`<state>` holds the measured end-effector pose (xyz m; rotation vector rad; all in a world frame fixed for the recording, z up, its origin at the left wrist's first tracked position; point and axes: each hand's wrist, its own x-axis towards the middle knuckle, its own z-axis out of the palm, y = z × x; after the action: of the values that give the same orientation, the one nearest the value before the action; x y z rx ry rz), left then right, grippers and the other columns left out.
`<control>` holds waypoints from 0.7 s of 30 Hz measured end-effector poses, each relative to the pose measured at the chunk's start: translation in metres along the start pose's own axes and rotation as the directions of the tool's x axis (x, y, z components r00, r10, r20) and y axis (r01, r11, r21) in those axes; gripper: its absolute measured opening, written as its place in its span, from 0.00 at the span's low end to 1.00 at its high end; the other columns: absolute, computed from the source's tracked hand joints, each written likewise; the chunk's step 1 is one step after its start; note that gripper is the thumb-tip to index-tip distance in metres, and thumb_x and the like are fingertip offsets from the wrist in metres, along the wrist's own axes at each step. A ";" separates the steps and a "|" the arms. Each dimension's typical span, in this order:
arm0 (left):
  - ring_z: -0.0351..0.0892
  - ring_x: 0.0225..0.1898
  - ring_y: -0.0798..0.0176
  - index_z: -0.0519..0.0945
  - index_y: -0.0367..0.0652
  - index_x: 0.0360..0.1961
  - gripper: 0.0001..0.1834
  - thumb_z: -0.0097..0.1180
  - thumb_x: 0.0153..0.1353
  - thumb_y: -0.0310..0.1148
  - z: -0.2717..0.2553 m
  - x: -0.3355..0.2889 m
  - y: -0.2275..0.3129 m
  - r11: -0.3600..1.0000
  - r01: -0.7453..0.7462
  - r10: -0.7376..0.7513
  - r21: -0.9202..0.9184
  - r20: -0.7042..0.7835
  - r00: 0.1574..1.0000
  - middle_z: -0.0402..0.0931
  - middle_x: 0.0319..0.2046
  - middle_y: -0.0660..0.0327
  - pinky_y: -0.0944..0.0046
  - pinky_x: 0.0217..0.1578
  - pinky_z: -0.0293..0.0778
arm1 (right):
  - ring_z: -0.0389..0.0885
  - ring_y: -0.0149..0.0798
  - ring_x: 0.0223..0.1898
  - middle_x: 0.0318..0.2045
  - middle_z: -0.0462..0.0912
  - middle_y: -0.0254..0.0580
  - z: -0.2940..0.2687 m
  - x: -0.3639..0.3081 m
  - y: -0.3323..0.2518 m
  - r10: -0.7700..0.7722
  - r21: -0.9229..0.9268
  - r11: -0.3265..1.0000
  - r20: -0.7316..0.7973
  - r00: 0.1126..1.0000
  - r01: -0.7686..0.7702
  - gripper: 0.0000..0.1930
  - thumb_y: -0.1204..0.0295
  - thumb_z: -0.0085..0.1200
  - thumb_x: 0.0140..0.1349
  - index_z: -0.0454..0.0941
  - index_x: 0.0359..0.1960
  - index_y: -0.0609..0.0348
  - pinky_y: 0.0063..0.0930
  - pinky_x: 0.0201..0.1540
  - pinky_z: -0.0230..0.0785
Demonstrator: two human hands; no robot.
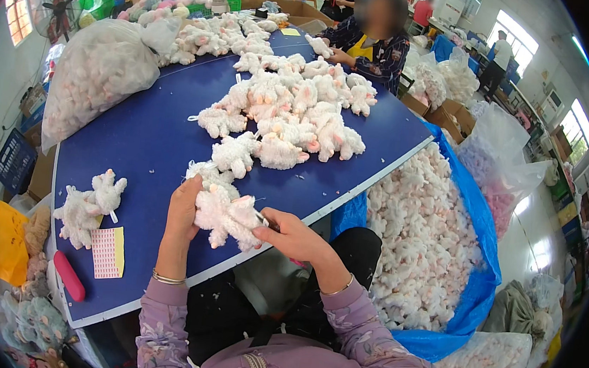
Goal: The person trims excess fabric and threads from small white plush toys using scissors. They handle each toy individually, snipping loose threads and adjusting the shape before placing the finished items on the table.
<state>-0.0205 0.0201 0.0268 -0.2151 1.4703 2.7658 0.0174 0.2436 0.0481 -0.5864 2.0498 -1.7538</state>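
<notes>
My left hand (182, 209) is closed on the side of a small white plush toy (224, 218) with pale pink parts, held just over the table's near edge. At the toy's other side my right hand (293, 239) is closed around a small dark tool (263, 219) with a shiny metal tip. That tip touches or nearly touches the fluffy fabric; most of the tool is hidden by my fingers. Just beyond my hands, another white plush toy (234, 154) lies at the front of a large heap of similar toys (284, 105).
On the blue table (165, 129) lie a sticker sheet (108, 253), a pink oblong case (69, 276) and two plush toys (90, 207). A full plastic bag (99, 80) stands far left. A blue sack (464, 300) of toys is at my right. A co-worker (379, 43) sits across.
</notes>
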 end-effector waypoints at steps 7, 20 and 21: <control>0.76 0.30 0.74 0.79 0.40 0.37 0.09 0.53 0.66 0.34 -0.026 0.008 -0.008 0.992 -0.050 0.029 0.117 0.169 0.985 0.77 0.30 0.65 0.73 0.32 0.73 | 0.57 0.19 0.15 0.19 0.68 0.28 -0.008 0.001 0.008 0.085 0.333 0.943 -0.167 0.982 -0.025 0.09 0.68 0.54 0.64 0.69 0.37 0.58 0.19 0.20 0.56; 0.74 0.29 0.78 0.79 0.37 0.42 0.11 0.60 0.57 0.20 -0.014 -0.011 -0.002 0.884 -0.287 0.169 0.369 0.321 0.932 0.78 0.29 0.67 0.77 0.29 0.70 | 0.61 0.20 0.12 0.17 0.71 0.29 -0.033 0.000 0.032 0.193 0.792 0.609 -0.100 0.976 -0.039 0.11 0.64 0.44 0.67 0.73 0.33 0.57 0.15 0.13 0.50; 0.74 0.29 0.78 0.78 0.37 0.42 0.10 0.60 0.57 0.20 -0.013 -0.013 -0.003 0.877 -0.312 0.190 0.367 0.332 0.924 0.78 0.29 0.67 0.77 0.29 0.70 | 0.61 0.21 0.12 0.17 0.71 0.29 -0.034 -0.001 0.033 0.177 0.799 0.599 -0.081 0.981 -0.042 0.11 0.64 0.43 0.67 0.73 0.33 0.57 0.16 0.14 0.50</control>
<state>-0.0060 0.0118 0.0191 0.3946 2.0642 2.4217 -0.0025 0.2768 0.0203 -0.0265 1.0933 -2.4126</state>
